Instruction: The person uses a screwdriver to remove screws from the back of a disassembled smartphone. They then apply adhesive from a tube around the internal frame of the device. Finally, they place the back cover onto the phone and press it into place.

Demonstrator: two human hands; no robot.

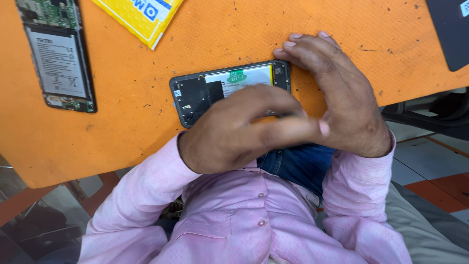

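An opened phone (222, 88) with its back cover off lies on the orange table (137, 122). It shows a white battery with a green label and a dark camera end on the left. My left hand (234, 129) lies over the phone's near edge, fingers curled together and blurred, and hides the lower right part. My right hand (337, 93) arches over the phone's right end, with its fingertips pressing on the far right corner. Both wrists wear pink sleeves.
A second opened phone (57, 54), with its battery and green circuit board showing, lies at the far left. A yellow padded packet (141, 17) sits at the top edge. A dark flat object (452, 29) is at the top right. The table's near edge runs just below my hands.
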